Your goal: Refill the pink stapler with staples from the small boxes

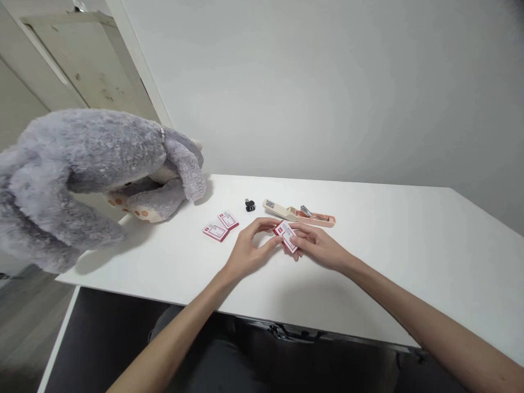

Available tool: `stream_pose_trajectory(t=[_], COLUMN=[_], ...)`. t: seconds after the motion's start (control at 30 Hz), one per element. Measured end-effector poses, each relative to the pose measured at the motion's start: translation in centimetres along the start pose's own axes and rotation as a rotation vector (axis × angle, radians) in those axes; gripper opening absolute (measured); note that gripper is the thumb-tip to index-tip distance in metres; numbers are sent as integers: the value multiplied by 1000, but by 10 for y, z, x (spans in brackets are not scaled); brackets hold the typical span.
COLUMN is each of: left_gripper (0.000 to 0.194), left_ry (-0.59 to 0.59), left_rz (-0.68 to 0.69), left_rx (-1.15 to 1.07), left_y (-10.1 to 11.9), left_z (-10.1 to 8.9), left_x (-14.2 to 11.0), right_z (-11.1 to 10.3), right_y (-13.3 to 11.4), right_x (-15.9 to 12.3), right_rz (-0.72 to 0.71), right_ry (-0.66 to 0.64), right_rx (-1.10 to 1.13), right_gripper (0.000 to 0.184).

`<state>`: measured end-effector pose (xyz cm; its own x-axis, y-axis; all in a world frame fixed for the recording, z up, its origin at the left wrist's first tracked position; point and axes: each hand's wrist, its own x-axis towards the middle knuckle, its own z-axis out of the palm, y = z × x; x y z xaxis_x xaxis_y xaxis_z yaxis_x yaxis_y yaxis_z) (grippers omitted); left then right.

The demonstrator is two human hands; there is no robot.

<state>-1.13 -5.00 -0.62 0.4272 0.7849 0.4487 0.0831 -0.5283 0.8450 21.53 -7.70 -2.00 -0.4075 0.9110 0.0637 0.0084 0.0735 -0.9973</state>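
Observation:
Between my two hands is a small red-and-white staple box, tilted above the white table. My left hand pinches its left side with thumb and fingers. On the right side, my right hand grips the same box, its thumb on the printed face. Just beyond my hands lies a stapler, cream and pink, swung wide open with its metal part showing. Left of it sits a small black object that looks like a staple remover. Two similar boxes lie close together farther left, a nearer one and a farther one.
A large grey plush toy slumps over the left end of the white table. A pale wall rises behind the table, and a cabinet stands at the back left. Dark metal fittings run under the front edge.

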Motion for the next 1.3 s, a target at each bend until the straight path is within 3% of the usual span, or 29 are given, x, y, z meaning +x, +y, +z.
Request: stream_pose_trajectory(t=[0.17,0.3,0.47,0.63,0.97,1.13,1.3], left_gripper=[29,25,20,14,13,16,18], left_ry=[-54,-45,111,221,204,184,198], left_rz=[-72,-78,-94,-109,-54,-87,-95], left_rx=[-175,-157,-68,-53,-63,-145,-129], left_y=[-3,1,1,-5,-3,-5,-4], left_z=[-1,1,-1,-4,-1,0,0], left_x=[1,1,3,6,6,5,4], right_z=[0,1,3,3,3,3,6], right_y=[-3,-7,-10,-3,4,6,3], right_x=[-2,-2,-1,0,-1,-1,-3], right_rz=[22,33,44,2,-121,-203,-267], right_ry=[-87,-94,36,143,253,337,366], right_rx=[2,-60,-129,-140,-224,-445,-551], right_gripper=[42,43,52,47,24,27,16])
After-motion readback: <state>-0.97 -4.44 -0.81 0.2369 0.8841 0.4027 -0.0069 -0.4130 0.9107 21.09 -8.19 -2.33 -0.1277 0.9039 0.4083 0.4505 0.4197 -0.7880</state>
